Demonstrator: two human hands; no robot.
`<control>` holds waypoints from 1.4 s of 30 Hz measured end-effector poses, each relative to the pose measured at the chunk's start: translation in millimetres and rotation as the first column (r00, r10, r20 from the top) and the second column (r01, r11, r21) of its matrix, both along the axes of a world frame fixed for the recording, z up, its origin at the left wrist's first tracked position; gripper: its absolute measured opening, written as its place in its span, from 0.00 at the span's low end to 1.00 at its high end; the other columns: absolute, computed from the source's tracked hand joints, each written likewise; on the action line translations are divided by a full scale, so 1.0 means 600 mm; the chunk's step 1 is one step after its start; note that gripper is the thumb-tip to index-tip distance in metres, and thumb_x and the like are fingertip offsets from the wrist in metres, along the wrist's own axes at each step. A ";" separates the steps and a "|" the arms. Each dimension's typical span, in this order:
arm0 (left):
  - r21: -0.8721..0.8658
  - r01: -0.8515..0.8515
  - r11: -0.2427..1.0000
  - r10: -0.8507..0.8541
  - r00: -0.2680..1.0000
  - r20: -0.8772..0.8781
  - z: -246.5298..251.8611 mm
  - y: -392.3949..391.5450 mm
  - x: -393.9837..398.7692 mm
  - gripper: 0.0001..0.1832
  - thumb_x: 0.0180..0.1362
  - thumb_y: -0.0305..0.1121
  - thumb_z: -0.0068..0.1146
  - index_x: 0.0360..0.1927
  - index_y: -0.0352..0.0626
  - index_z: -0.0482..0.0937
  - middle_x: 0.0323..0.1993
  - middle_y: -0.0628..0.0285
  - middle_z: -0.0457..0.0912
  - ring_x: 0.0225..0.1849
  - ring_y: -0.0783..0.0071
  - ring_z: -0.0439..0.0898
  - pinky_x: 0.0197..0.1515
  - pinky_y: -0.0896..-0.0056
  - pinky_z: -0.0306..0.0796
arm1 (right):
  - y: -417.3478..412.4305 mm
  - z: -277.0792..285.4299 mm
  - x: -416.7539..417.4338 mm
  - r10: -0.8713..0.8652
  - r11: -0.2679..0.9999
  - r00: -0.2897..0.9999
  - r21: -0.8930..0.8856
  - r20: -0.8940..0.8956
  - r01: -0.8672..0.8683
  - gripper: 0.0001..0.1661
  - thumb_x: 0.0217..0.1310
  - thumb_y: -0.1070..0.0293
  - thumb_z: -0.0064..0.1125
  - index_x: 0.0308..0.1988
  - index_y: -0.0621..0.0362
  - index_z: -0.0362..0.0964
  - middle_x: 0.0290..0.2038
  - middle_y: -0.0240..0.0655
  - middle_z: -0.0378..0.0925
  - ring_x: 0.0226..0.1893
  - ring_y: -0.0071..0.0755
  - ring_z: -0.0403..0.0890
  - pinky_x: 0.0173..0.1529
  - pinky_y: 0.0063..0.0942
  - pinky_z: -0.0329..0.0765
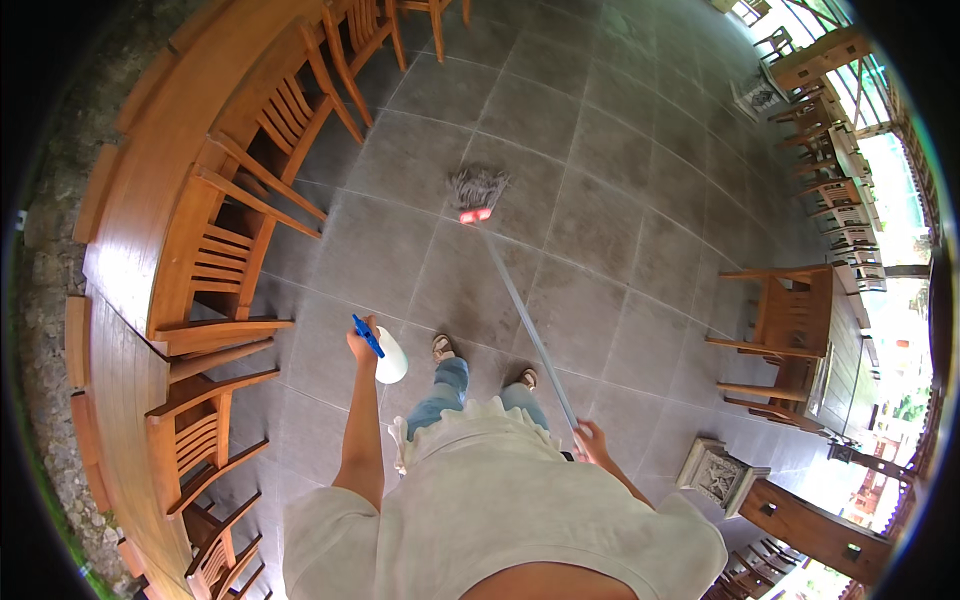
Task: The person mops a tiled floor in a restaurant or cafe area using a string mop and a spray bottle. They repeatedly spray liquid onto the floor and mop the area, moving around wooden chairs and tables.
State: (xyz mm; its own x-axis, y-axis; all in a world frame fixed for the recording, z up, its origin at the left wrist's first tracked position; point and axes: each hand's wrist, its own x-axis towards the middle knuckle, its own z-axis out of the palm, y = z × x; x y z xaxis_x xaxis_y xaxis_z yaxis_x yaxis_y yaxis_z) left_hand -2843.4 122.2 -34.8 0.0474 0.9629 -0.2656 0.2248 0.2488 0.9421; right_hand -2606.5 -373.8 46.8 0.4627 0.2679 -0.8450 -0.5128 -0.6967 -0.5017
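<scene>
In my left hand [361, 343] is a white spray bottle [391, 358] with a blue trigger head [368, 336], held out over the floor left of my feet. My right hand [590, 442] grips the grey pole [529, 326] of a mop near my right hip. The pole slants forward and left to a red mop clamp [475, 216]. Grey mop strands [478, 188] spread over the floor tiles ahead of me.
Wooden chairs [223, 259] line a long wooden table [169, 172] on my left. To the right are more chairs [791, 311], another table [847, 367] and a wooden post on a carved stone base [720, 478]. Grey tiles [592, 300] cover the floor.
</scene>
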 end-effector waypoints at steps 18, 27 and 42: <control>-0.027 -0.133 0.991 0.129 0.986 -0.109 0.022 0.023 0.064 0.20 0.51 0.33 0.54 0.08 0.39 0.66 0.07 0.72 0.61 0.13 0.87 0.60 0.16 0.76 0.53 | 0.425 -0.049 0.241 0.173 0.984 0.950 0.001 0.261 -0.180 0.17 0.52 0.53 0.56 0.40 0.50 0.69 0.10 0.28 0.63 0.04 0.21 0.60 0.05 0.22 0.55; -0.021 -0.117 0.993 0.112 0.981 -0.156 0.132 0.050 0.091 0.21 0.54 0.35 0.51 0.08 0.40 0.65 0.07 0.71 0.62 0.12 0.85 0.60 0.15 0.78 0.52 | 0.921 -0.214 0.326 0.114 0.933 0.991 0.335 0.064 -0.129 0.20 0.55 0.59 0.52 0.47 0.51 0.61 0.13 0.31 0.64 0.08 0.25 0.65 0.08 0.23 0.60; 0.014 -0.221 0.975 0.221 0.970 -0.099 0.034 0.026 -0.014 0.21 0.54 0.37 0.54 0.09 0.41 0.66 0.08 0.71 0.63 0.13 0.85 0.62 0.16 0.80 0.53 | 0.320 -0.068 0.181 0.440 0.897 0.897 0.037 0.034 -0.441 0.18 0.61 0.60 0.39 0.52 0.39 0.53 0.10 0.25 0.52 0.06 0.20 0.56 0.08 0.19 0.53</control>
State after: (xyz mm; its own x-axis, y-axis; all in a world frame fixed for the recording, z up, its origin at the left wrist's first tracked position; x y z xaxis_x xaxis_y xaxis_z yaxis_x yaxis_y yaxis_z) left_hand -2851.6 137.6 -14.3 -0.1929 0.9474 -0.2553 0.2572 0.2999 0.9186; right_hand -2497.7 -181.9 6.2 0.3094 0.4845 -0.8182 -0.1459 -0.8261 -0.5443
